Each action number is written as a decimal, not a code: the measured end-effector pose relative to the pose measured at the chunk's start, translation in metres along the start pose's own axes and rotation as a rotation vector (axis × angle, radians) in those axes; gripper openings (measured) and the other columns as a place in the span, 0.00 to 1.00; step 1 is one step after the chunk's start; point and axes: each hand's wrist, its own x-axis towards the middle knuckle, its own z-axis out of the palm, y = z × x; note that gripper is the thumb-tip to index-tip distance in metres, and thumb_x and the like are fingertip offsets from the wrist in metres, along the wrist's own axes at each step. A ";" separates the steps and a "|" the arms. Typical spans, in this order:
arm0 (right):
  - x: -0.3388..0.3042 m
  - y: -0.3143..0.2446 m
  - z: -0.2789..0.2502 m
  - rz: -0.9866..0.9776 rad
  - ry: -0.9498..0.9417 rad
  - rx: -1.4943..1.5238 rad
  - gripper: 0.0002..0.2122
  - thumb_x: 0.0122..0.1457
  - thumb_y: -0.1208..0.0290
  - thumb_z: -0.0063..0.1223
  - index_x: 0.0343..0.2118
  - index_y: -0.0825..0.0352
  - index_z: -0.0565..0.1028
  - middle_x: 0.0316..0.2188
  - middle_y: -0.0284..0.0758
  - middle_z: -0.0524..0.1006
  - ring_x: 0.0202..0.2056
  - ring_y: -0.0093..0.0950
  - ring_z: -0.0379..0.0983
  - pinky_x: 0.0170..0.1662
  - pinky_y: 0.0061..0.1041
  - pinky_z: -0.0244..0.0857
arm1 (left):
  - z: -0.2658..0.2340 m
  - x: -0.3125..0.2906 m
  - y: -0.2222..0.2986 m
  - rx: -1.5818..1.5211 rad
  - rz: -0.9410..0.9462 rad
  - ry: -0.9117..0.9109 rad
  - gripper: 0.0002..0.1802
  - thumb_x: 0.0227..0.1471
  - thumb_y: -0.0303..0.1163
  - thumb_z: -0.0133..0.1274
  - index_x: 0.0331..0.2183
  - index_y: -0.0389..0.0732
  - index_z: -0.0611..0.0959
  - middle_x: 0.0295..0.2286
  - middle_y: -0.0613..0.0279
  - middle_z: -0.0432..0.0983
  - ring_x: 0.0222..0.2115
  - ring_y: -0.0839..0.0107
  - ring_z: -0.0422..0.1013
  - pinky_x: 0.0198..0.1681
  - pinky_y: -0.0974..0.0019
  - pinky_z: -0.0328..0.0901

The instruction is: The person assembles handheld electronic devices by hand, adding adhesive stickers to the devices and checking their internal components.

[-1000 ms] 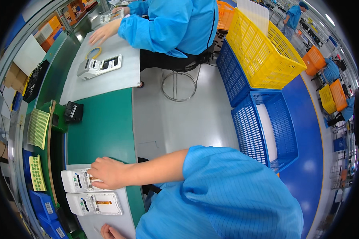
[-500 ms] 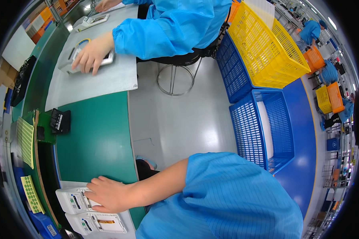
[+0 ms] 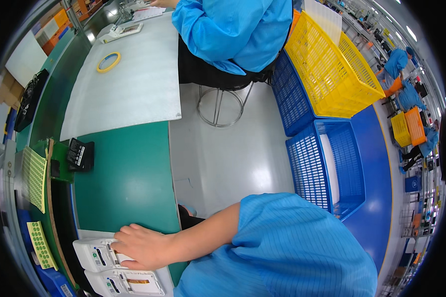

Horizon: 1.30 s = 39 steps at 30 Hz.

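At the lower left, my right hand (image 3: 146, 247) lies palm down over a white plastic device casing (image 3: 95, 256), its fingers spread across the inner part. A second white casing (image 3: 119, 286) sits right beside it, nearer to me, with an orange-brown flat strip (image 3: 138, 281) in its recess. Both casings rest on a pale sheet on the green bench mat (image 3: 129, 183). What my fingertips touch inside the first casing is hidden under the hand. My left hand is out of view.
A co-worker in blue (image 3: 233, 34) sits beyond, beside a white mat (image 3: 129, 94) bearing a yellow tape roll (image 3: 115, 62) and another white device (image 3: 124, 32). A black block (image 3: 80, 154) and green-dotted sticker sheets (image 3: 40, 245) stand left. Yellow (image 3: 327, 74) and blue baskets (image 3: 307, 168) stand right.
The co-worker's near hand has left the white mat, and the white device under it is gone from there, uncovering the tape roll. My right hand stays on the casing; the view has shifted slightly.
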 end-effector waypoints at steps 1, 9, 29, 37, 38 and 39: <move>0.000 -0.001 -0.001 0.008 -0.007 0.001 0.19 0.53 0.62 0.49 0.43 0.72 0.67 0.38 0.43 0.66 0.41 0.36 0.61 0.44 0.32 0.56 | -0.001 0.001 0.003 0.009 0.020 -0.015 0.07 0.47 0.25 0.53 0.28 0.29 0.80 0.31 0.45 0.72 0.33 0.55 0.67 0.38 0.58 0.64; -0.001 -0.004 -0.001 0.001 -0.006 -0.044 0.18 0.53 0.63 0.49 0.42 0.72 0.67 0.37 0.43 0.66 0.41 0.37 0.61 0.44 0.34 0.56 | -0.006 0.004 0.018 0.072 0.071 -0.046 0.07 0.47 0.25 0.53 0.27 0.31 0.80 0.31 0.46 0.72 0.33 0.55 0.67 0.39 0.57 0.63; -0.008 -0.011 0.005 -0.068 0.071 -0.231 0.19 0.53 0.60 0.47 0.41 0.71 0.68 0.34 0.42 0.68 0.39 0.38 0.63 0.42 0.36 0.58 | 0.001 0.005 0.027 0.148 0.427 -0.293 0.16 0.42 0.27 0.55 0.37 0.32 0.76 0.41 0.44 0.67 0.43 0.47 0.63 0.47 0.53 0.59; -0.008 -0.007 0.008 -0.091 0.119 -0.275 0.18 0.52 0.59 0.48 0.38 0.70 0.70 0.33 0.40 0.69 0.37 0.36 0.64 0.42 0.34 0.59 | 0.013 -0.001 0.014 0.177 0.509 -0.350 0.25 0.40 0.26 0.54 0.45 0.33 0.73 0.46 0.45 0.65 0.49 0.48 0.59 0.52 0.52 0.54; -0.008 -0.005 0.009 -0.107 0.124 -0.281 0.17 0.52 0.59 0.48 0.38 0.70 0.71 0.33 0.40 0.69 0.37 0.36 0.64 0.42 0.34 0.59 | 0.011 0.002 0.016 0.177 0.540 -0.398 0.27 0.41 0.32 0.56 0.45 0.32 0.72 0.45 0.41 0.66 0.47 0.44 0.60 0.51 0.48 0.54; -0.008 -0.004 0.009 -0.091 0.139 -0.282 0.17 0.52 0.59 0.48 0.38 0.70 0.71 0.33 0.40 0.69 0.37 0.36 0.64 0.42 0.34 0.59 | 0.011 0.002 0.017 0.174 0.555 -0.413 0.27 0.41 0.32 0.56 0.45 0.32 0.72 0.45 0.41 0.66 0.47 0.44 0.60 0.51 0.48 0.54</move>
